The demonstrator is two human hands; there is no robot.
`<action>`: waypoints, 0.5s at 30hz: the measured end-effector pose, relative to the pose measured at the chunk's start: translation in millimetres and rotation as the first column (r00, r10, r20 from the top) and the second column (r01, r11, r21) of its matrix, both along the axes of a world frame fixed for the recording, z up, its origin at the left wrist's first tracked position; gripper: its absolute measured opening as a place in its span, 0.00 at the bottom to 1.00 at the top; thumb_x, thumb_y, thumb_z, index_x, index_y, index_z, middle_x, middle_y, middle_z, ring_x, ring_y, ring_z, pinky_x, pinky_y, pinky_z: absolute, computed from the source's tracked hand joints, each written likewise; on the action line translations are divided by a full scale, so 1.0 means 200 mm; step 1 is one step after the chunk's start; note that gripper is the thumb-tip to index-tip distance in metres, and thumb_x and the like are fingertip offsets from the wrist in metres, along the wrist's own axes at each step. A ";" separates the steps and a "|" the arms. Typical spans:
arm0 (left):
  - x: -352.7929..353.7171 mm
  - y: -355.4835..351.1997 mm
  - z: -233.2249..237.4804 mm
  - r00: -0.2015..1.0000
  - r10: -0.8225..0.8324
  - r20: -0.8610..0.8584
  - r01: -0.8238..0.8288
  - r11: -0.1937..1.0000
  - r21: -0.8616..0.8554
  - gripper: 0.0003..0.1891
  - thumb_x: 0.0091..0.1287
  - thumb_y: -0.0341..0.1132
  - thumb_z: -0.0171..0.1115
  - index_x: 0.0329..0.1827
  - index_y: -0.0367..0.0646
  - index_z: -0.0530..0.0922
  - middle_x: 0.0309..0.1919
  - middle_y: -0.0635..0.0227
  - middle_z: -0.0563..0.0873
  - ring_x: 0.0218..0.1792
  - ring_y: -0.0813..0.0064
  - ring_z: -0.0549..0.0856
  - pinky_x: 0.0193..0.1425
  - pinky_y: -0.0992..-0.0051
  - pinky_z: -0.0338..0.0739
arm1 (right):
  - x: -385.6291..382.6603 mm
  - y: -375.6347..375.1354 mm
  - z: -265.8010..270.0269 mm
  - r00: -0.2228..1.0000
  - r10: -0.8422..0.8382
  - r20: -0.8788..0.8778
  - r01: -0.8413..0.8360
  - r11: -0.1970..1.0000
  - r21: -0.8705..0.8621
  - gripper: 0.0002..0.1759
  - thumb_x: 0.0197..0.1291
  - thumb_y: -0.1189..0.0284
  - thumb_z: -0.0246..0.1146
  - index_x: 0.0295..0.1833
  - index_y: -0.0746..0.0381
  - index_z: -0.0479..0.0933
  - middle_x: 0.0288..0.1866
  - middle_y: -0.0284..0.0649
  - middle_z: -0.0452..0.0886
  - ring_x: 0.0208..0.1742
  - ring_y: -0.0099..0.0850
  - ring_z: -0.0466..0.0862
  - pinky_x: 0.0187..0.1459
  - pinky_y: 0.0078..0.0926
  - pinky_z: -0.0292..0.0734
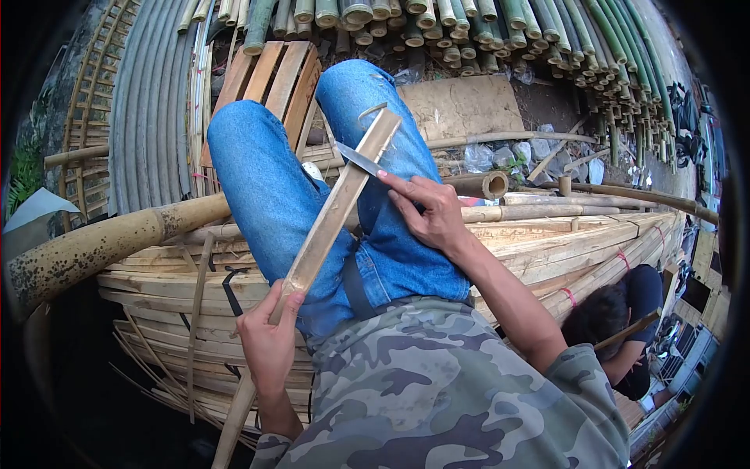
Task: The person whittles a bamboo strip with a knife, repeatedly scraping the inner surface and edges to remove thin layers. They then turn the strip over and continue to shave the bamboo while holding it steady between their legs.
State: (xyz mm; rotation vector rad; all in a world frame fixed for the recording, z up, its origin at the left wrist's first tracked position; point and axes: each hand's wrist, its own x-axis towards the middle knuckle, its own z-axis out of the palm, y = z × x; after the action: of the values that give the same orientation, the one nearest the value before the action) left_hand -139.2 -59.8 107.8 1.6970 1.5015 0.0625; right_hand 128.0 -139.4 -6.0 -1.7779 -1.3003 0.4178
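A long split bamboo strip [332,213] slants across my lap, over the blue jeans. My left hand [269,332] is closed around its lower part, the thumb lying on top. My right hand [426,207] is closed on a knife, its handle hidden inside the fingers and the index finger stretched along the back of the blade. The knife blade [357,159] lies across the strip near its upper end. A thin curled shaving [373,110] stands up beside that end.
Bundled bamboo strips [539,250] lie beneath and beside me. A thick bamboo pole [117,242] is at the left, a wooden crate [273,82] beyond my knees. Stacked green bamboo poles [469,23] fill the back. A co-worker [617,313] crouches at the right.
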 end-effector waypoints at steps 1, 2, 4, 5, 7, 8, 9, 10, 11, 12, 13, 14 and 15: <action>0.10 0.03 -0.01 0.992 -0.120 0.031 0.116 0.987 0.111 0.18 0.70 0.38 0.68 0.55 0.32 0.83 0.29 0.47 0.87 0.27 0.67 0.87 0.33 0.68 0.76 | -0.01 -0.01 0.01 0.999 0.030 0.026 -0.029 0.999 -0.025 0.25 0.59 0.77 0.68 0.63 0.50 0.83 0.20 0.39 0.70 0.20 0.32 0.73 0.24 0.32 0.68; 0.20 0.05 -0.03 0.987 -0.159 0.033 0.156 0.983 0.093 0.18 0.70 0.39 0.66 0.54 0.34 0.83 0.31 0.46 0.87 0.29 0.59 0.88 0.34 0.65 0.77 | -0.02 -0.02 0.01 0.996 0.046 0.082 -0.043 0.998 -0.042 0.23 0.61 0.71 0.68 0.63 0.43 0.82 0.19 0.36 0.69 0.19 0.33 0.75 0.22 0.35 0.70; 0.39 0.11 -0.14 0.967 -0.240 0.082 0.230 0.966 0.119 0.16 0.72 0.42 0.64 0.51 0.36 0.84 0.33 0.46 0.87 0.32 0.48 0.87 0.36 0.60 0.78 | -0.05 -0.02 0.03 0.994 0.071 0.087 -0.068 0.997 -0.045 0.23 0.61 0.69 0.68 0.62 0.42 0.82 0.19 0.35 0.69 0.18 0.34 0.74 0.21 0.35 0.70; 0.46 0.12 -0.22 0.951 -0.283 0.127 0.262 0.952 0.160 0.16 0.72 0.43 0.63 0.49 0.38 0.84 0.33 0.47 0.87 0.33 0.45 0.86 0.36 0.57 0.77 | -0.05 -0.01 0.02 0.994 0.067 0.087 -0.064 0.997 -0.043 0.23 0.61 0.69 0.68 0.62 0.42 0.82 0.19 0.35 0.69 0.18 0.34 0.74 0.21 0.35 0.70; 0.55 0.13 -0.27 0.931 -0.341 0.132 0.322 0.935 0.148 0.15 0.72 0.43 0.63 0.46 0.38 0.84 0.32 0.46 0.86 0.33 0.44 0.85 0.36 0.56 0.76 | -0.08 -0.04 0.01 0.995 0.043 0.095 -0.037 0.997 -0.060 0.23 0.61 0.68 0.68 0.62 0.41 0.82 0.20 0.35 0.69 0.18 0.35 0.74 0.20 0.35 0.70; 0.58 0.14 -0.29 0.909 -0.391 0.142 0.372 0.917 0.147 0.14 0.71 0.43 0.64 0.43 0.39 0.84 0.32 0.46 0.86 0.34 0.43 0.85 0.35 0.54 0.76 | -0.08 -0.04 0.01 0.995 0.031 0.097 -0.025 0.998 -0.062 0.23 0.61 0.68 0.68 0.62 0.41 0.82 0.20 0.35 0.69 0.18 0.35 0.74 0.20 0.35 0.70; 0.60 0.14 -0.27 0.919 -0.372 0.132 0.362 0.927 0.094 0.14 0.71 0.42 0.64 0.41 0.37 0.83 0.30 0.46 0.84 0.33 0.42 0.84 0.34 0.54 0.74 | -0.07 -0.03 0.01 0.994 0.037 0.105 -0.031 0.998 -0.057 0.23 0.61 0.67 0.68 0.63 0.40 0.82 0.20 0.35 0.69 0.18 0.35 0.74 0.20 0.35 0.69; 0.61 0.14 -0.28 0.909 -0.394 0.134 0.385 0.919 0.084 0.14 0.71 0.42 0.64 0.41 0.37 0.83 0.30 0.46 0.84 0.33 0.42 0.84 0.34 0.54 0.74 | -0.07 -0.04 0.00 0.994 0.035 0.108 -0.028 0.998 -0.060 0.24 0.61 0.67 0.68 0.63 0.39 0.81 0.20 0.34 0.69 0.18 0.35 0.74 0.20 0.35 0.69; 0.60 0.14 -0.30 0.916 -0.360 0.177 0.353 0.933 0.069 0.14 0.72 0.42 0.64 0.41 0.37 0.83 0.29 0.45 0.84 0.32 0.42 0.83 0.34 0.55 0.74 | -0.07 -0.04 0.00 0.994 0.032 0.104 -0.026 0.998 -0.064 0.24 0.61 0.67 0.68 0.63 0.39 0.81 0.20 0.34 0.69 0.18 0.35 0.74 0.20 0.35 0.69; 0.60 0.14 -0.31 0.921 -0.323 0.217 0.320 0.946 0.052 0.14 0.72 0.42 0.63 0.41 0.37 0.83 0.28 0.45 0.84 0.32 0.42 0.83 0.33 0.55 0.74 | -0.07 -0.04 -0.01 0.992 0.038 0.119 -0.031 0.997 -0.066 0.24 0.61 0.67 0.68 0.63 0.39 0.81 0.20 0.34 0.69 0.17 0.35 0.74 0.19 0.35 0.69; 0.59 0.13 -0.31 0.922 -0.323 0.216 0.321 0.946 0.044 0.14 0.72 0.42 0.63 0.41 0.37 0.83 0.28 0.45 0.84 0.32 0.42 0.83 0.33 0.55 0.74 | -0.07 -0.05 -0.02 0.990 0.045 0.134 -0.036 0.997 -0.070 0.25 0.60 0.66 0.69 0.64 0.38 0.81 0.21 0.34 0.69 0.17 0.35 0.74 0.19 0.35 0.69; 0.58 0.13 -0.31 0.924 -0.303 0.235 0.304 0.952 0.033 0.14 0.72 0.41 0.64 0.42 0.36 0.82 0.28 0.45 0.83 0.31 0.42 0.83 0.33 0.56 0.73 | -0.06 -0.05 -0.01 0.990 0.046 0.133 -0.036 0.996 -0.077 0.25 0.60 0.66 0.69 0.64 0.38 0.81 0.21 0.34 0.69 0.17 0.35 0.74 0.19 0.35 0.69; 0.60 0.15 -0.33 0.924 -0.283 0.259 0.284 0.958 0.035 0.14 0.72 0.41 0.64 0.42 0.36 0.82 0.27 0.45 0.83 0.30 0.43 0.83 0.32 0.57 0.73 | -0.03 -0.03 -0.02 0.986 0.071 0.152 -0.058 0.995 -0.084 0.25 0.60 0.66 0.69 0.64 0.38 0.81 0.21 0.34 0.68 0.17 0.35 0.74 0.19 0.35 0.69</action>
State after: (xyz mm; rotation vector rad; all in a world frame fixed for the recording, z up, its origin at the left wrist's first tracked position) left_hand -19.5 -30.4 42.4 1.8089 1.0517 0.1251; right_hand 121.5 -145.1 -10.4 -1.8687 -1.4713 0.3773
